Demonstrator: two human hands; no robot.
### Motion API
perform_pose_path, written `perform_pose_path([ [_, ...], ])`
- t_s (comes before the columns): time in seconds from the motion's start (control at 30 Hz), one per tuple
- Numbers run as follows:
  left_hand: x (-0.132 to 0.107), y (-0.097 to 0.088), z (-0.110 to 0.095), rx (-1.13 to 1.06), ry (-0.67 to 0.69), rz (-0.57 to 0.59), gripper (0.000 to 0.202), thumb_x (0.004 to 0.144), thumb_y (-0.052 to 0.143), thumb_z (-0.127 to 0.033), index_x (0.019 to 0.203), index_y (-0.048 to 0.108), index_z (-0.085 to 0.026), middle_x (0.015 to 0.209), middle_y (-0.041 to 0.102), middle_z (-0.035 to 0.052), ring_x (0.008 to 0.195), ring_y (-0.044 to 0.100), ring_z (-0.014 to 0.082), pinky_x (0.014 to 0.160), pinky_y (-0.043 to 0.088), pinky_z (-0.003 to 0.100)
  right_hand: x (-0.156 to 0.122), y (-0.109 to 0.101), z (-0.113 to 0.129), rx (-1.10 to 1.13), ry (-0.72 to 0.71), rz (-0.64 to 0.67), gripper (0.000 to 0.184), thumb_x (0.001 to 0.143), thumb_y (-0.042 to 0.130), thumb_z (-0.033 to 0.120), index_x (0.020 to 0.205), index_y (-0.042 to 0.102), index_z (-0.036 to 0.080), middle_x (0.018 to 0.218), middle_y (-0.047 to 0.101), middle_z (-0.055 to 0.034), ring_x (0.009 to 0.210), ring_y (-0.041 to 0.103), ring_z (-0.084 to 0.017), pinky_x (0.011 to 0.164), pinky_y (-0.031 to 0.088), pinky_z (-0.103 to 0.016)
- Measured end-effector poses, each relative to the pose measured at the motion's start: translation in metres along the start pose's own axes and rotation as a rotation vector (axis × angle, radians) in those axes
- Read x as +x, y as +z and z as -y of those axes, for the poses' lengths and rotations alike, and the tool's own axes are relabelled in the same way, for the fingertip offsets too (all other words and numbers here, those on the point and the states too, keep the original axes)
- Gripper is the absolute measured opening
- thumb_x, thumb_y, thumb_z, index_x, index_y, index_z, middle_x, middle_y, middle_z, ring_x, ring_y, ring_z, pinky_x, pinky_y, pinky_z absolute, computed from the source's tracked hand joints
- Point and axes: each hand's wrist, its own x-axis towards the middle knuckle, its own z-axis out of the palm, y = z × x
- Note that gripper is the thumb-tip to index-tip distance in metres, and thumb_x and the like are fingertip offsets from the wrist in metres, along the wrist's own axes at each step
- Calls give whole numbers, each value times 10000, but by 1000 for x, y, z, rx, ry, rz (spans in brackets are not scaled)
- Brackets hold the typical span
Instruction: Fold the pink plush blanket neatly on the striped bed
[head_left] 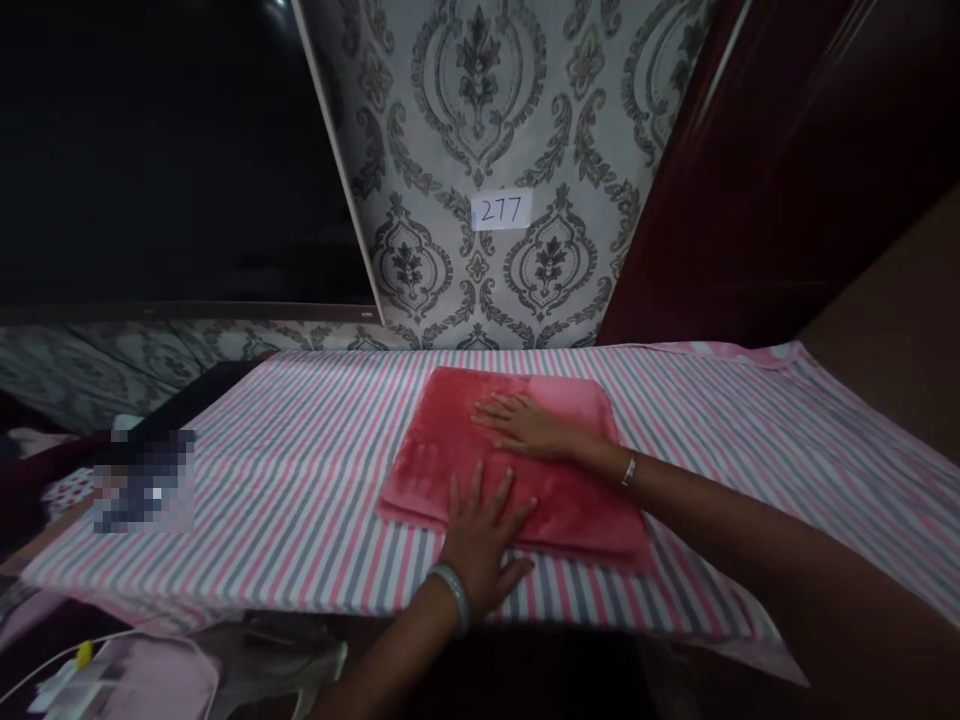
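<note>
A folded, plush red blanket point(442, 430) lies flat on a table covered with a striped cloth point(300, 480). My left hand point(480, 530) rests at the blanket's near edge, fingers spread on the plush and thumb over the striped cloth. Farther back, my right hand point(529, 425) lies flat on top of the blanket with its fingers stretched to the left. Neither hand grips anything. Lighter and darker patches show in the blanket's pile, and its folded layers are visible along the near edge.
A large dark screen point(172, 160) is at the back left, before patterned wallpaper point(480, 80). A paper marked 277 point(501, 210) is stuck to the wall. A glossy dark red panel point(735, 200) rises at the right. A chair point(277, 660) stands below the table's front edge.
</note>
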Motion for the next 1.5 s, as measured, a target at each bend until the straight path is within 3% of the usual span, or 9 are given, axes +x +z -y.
perform_pose_path([
  [0.23, -4, 10, 4, -51, 10, 35, 856, 827, 733, -500, 1583, 349, -377, 1721, 157, 79, 1543, 14, 511, 1112, 73, 850, 36, 3, -72, 75, 270, -1, 687, 1028, 311, 671, 1634, 244, 356, 1692, 183, -26, 1547, 191, -343, 1235, 206, -604],
  [0.5, -2, 8, 4, -74, 5, 42, 872, 802, 758, -506, 1572, 371, -374, 1717, 173, 85, 1535, 47, 527, 1093, 103, 869, 36, 15, -82, 106, 271, -95, 702, 1022, 299, 678, 1636, 247, 343, 1677, 240, -9, 1535, 250, -292, 1257, 225, -519],
  [0.7, -11, -26, 15, 5, 20, -33, 755, 885, 678, -381, 1574, 376, -332, 1667, 322, 94, 1542, 184, 426, 1168, 110, 785, 45, -6, -44, 72, 416, -65, 643, 1051, 230, 604, 1637, 245, 339, 1693, 171, -29, 1557, 123, -359, 1218, 185, -666],
  [0.83, -20, -25, 36, 75, -100, -137, 769, 860, 705, -445, 1562, 406, -346, 1669, 307, 117, 1543, 131, 469, 1155, 59, 796, 61, -2, 14, 44, 43, -45, 577, 1073, 236, 564, 1626, 244, 398, 1703, 128, 22, 1572, 40, -309, 1242, 81, -633],
  [0.93, -26, -7, 46, 68, -149, -124, 858, 780, 783, -483, 1550, 424, -367, 1673, 287, 130, 1528, 121, 517, 1129, 83, 814, 80, 8, 31, 54, -114, 39, 581, 1066, 268, 602, 1616, 271, 413, 1698, 173, 20, 1572, 58, -301, 1242, 63, -624],
  [1.07, -31, 9, 49, 51, -141, -128, 867, 794, 765, -477, 1568, 388, -375, 1687, 253, 125, 1537, 72, 510, 1131, 68, 808, 114, 14, 1, 42, -40, 67, 645, 1039, 300, 663, 1617, 292, 376, 1698, 178, -5, 1571, 54, -317, 1243, 57, -628],
  [1.23, -34, 9, 50, 18, -125, -131, 865, 818, 730, -501, 1585, 348, -386, 1702, 210, 110, 1544, 40, 500, 1135, 71, 803, 151, 15, -44, 111, 168, 75, 680, 1023, 263, 687, 1629, 252, 379, 1702, 163, -14, 1563, 125, -328, 1231, 187, -623],
  [1.37, -34, 10, 50, 9, -117, -135, 882, 801, 747, -478, 1583, 349, -387, 1717, 158, 100, 1545, 38, 502, 1138, 70, 804, 164, 21, -59, 158, 295, 91, 672, 1026, 220, 679, 1622, 279, 374, 1685, 227, -9, 1560, 148, -322, 1221, 205, -643],
  [1.5, -34, 11, 52, 3, -115, -140, 851, 827, 719, -498, 1585, 350, -380, 1720, 147, 91, 1546, 21, 501, 1143, 87, 800, 165, 23, -63, 158, 283, 68, 681, 1025, 222, 676, 1623, 287, 357, 1675, 256, -20, 1554, 166, -331, 1219, 213, -646],
])
